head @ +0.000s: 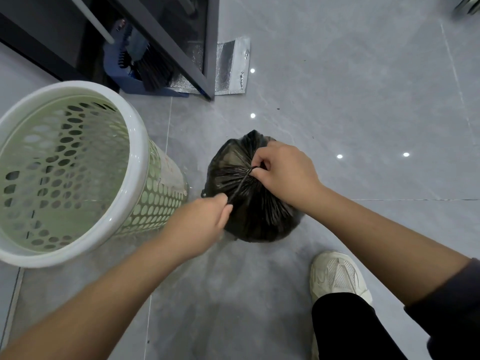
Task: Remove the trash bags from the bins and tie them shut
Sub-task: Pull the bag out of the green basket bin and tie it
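Note:
A full black trash bag (255, 214) sits on the grey tiled floor, its top gathered into tight pleats. A thin black strand of the bag (240, 187) runs taut between my hands. My right hand (284, 172) pinches its upper end at the gathered neck, on top of the bag. My left hand (205, 222) is closed on its lower end at the bag's near left side. To the left stands a pale green perforated bin (135, 162) with a white rim, with no bag inside.
A dark metal frame (181, 48) stands at the back with a blue dustpan and black brush (145, 68) under it. A silver foil pouch (232, 66) lies beside it. My white shoe (337, 275) is on the floor near right of the bag.

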Demonstrator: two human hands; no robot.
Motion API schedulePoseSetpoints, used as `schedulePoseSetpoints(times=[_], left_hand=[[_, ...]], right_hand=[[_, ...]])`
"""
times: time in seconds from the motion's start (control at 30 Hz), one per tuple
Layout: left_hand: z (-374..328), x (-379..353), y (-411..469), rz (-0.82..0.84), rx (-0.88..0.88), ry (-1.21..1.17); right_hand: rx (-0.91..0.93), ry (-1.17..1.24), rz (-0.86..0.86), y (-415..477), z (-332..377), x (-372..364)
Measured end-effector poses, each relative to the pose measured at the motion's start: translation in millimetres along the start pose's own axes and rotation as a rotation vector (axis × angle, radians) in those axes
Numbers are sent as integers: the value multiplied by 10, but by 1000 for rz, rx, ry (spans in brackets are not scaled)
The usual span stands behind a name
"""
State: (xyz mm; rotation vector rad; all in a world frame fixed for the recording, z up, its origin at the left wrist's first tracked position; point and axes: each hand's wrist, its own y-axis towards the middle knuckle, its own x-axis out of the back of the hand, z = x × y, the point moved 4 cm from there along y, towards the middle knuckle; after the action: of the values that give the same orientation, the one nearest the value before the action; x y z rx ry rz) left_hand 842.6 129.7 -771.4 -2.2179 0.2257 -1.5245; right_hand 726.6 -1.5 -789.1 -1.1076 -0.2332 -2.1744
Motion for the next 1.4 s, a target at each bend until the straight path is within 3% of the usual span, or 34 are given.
schedulePoseSetpoints(times=[0.2,0.43,0.7,0.87,1.07,1.27,1.4], left_hand=[[-215,-338,-1,-128,-65,-24],[-292,-614,106,-178,-12,-119],[-135,-463,109,-330,109,-135],[0,-383,152,-305,56,-135],[103,-257,77,-396,59,-222],[146,18,13,-604,144,-535],[147,190,59,-641,181,-727]], right_hand=[[-205,386,52,-27,-22,-87],[-697,1005,304,-82,-31,-163],[-712,1082,321,-35,-9,-179],[-497,775,246,39,-31,-55],[-56,-76,30,74,-81,37],[236,-258,-159,30,124,60],[326,-309,-166,24,206,68]])
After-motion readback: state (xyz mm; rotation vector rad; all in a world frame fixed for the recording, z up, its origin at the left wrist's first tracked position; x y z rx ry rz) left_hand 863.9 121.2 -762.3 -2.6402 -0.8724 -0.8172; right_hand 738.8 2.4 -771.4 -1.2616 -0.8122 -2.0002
